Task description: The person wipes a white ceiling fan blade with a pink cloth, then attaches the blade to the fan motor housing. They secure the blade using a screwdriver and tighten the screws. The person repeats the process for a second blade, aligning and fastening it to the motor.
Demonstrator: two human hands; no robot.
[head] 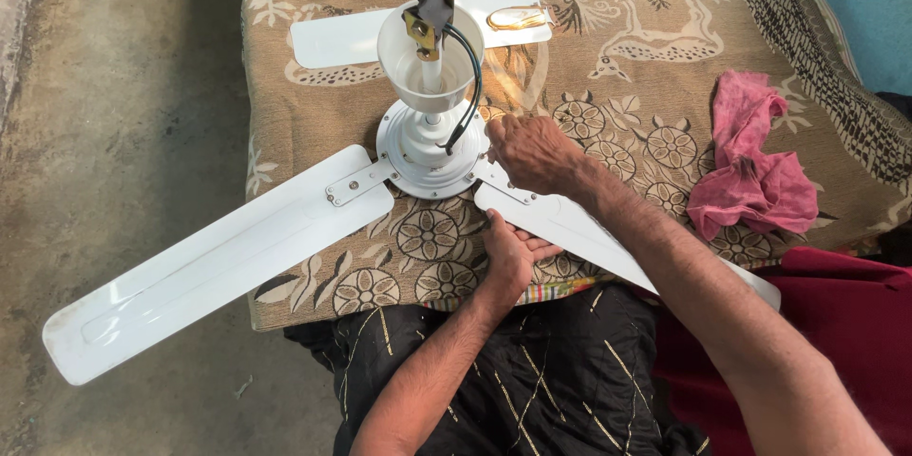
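Two hands work at one blade of a white ceiling fan [427, 147] that lies on a patterned cloth [608, 66], its downrod and cup-shaped canopy [429, 62] standing up just beyond the hands. The right hand [537, 154] rests curled at the root of the near-right blade [579, 228], where its metal bracket meets the motor housing; its fingertips are hidden, so I cannot tell whether they pinch a screw or only press on the bracket. The left hand [508, 261] lies flat and open under the same blade, just below the right hand, palm against the blade's edge, clamped on nothing.

To do this step well, I judge the left hand should hold the blade level and steady, so the bracket does not twist while the right hand works at the joint. The motor should sit flat on the cloth, since the long blade [209, 266] to the left of both hands overhangs the edge and could tip the fan. A crumpled pink rag [750, 171] lies to the right of the right hand, well apart. A black wire [467, 85] loops from the canopy down to the housing, close to the right hand's knuckles; keep it from snagging.
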